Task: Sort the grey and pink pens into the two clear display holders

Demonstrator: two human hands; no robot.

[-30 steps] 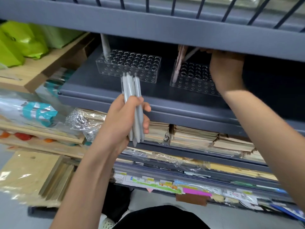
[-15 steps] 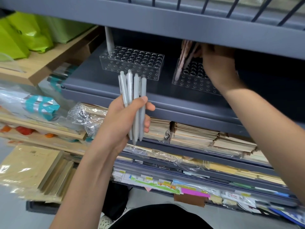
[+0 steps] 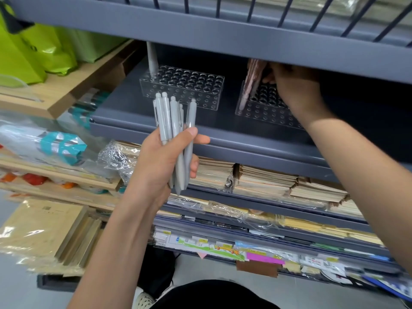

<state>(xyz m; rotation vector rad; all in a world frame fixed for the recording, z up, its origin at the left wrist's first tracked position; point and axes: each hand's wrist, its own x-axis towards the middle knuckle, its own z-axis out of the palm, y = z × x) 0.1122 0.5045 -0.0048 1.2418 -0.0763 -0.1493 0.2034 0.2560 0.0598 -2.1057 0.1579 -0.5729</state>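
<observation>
My left hand [image 3: 163,161] grips a bundle of several grey pens [image 3: 176,128], tips down, in front of the grey shelf. On that shelf stands the left clear holder [image 3: 185,90] with one grey pen [image 3: 152,61] upright in its far-left corner. The right clear holder [image 3: 263,108] stands further right. My right hand [image 3: 294,85] reaches under the upper shelf and holds pink pens [image 3: 250,83] that slant down into the holder's left end. The upper shelf hides the tops of the pink pens.
The upper grey shelf edge [image 3: 223,39] hangs low over both holders. Stacks of brown notebooks [image 3: 263,181] fill the shelf below. Green bags [image 3: 33,52] and wooden displays [image 3: 73,85] stand at the left, wrapped stationery [image 3: 55,146] beneath them.
The grey pens in my left hand have fanned out a little and risen slightly. My right hand has shifted left over the right holder, gathering the pink pens closer together.
</observation>
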